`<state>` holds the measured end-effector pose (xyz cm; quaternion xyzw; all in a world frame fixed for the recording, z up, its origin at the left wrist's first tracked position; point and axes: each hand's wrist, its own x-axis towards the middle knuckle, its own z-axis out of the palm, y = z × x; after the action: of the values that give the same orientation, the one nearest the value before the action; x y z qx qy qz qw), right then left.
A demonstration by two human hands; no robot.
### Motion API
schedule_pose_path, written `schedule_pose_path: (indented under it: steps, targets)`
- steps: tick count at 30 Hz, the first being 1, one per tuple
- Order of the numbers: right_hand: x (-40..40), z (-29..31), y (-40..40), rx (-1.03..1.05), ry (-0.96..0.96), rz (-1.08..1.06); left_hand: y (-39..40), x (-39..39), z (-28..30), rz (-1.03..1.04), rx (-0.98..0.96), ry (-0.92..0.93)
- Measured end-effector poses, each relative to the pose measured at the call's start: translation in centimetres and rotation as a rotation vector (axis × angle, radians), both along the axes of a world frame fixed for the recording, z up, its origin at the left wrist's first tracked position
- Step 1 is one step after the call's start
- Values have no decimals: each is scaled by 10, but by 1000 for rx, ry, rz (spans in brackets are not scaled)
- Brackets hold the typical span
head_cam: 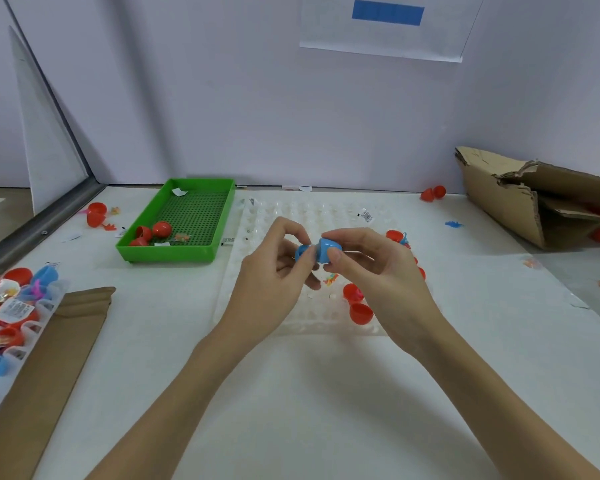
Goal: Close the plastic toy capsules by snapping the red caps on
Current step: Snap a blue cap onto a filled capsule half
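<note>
Toy-packing workstation, white table (326, 393), partition walls, green tray (167, 252), cardboard box (520, 202)

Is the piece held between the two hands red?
No, the capsule piece pinched between left hand and right hand is blue.

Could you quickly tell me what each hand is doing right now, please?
Left hand: pinching the blue capsule piece.
Right hand: gripping the blue capsule half.

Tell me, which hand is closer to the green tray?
Left. The left hand is just right of the green tray; the right hand is farther right, beyond the left one.
</note>
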<state>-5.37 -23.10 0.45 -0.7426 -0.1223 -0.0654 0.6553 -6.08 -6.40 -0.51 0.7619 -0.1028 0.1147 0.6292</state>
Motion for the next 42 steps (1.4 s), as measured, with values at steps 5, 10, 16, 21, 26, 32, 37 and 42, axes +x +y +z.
schedule_pose_path:
  steps: [5,10,16,21,26,32,37,42]
  targets:
    - [0,0,-3,35,34,23,2,-1,-3,-18,94,-12]
    - [2,3,-6,19,59,35,2,1,-3,28,29,-48]
    - [3,2,-10,-37,80,18,3,2,-1,8,-80,4]
    - [6,3,-10,-42,104,-5,3,2,-2,-24,-3,3]
    - [4,3,-8,-61,96,28,2,0,-5,5,108,-44]
    - [5,3,-9,-59,117,-9,5,1,-3,24,-9,2]
    - [5,3,-10,-24,104,-10,1,-2,-4,118,2,-59]
    - [5,2,-10,-19,111,-1,0,-1,-4,77,9,-49]
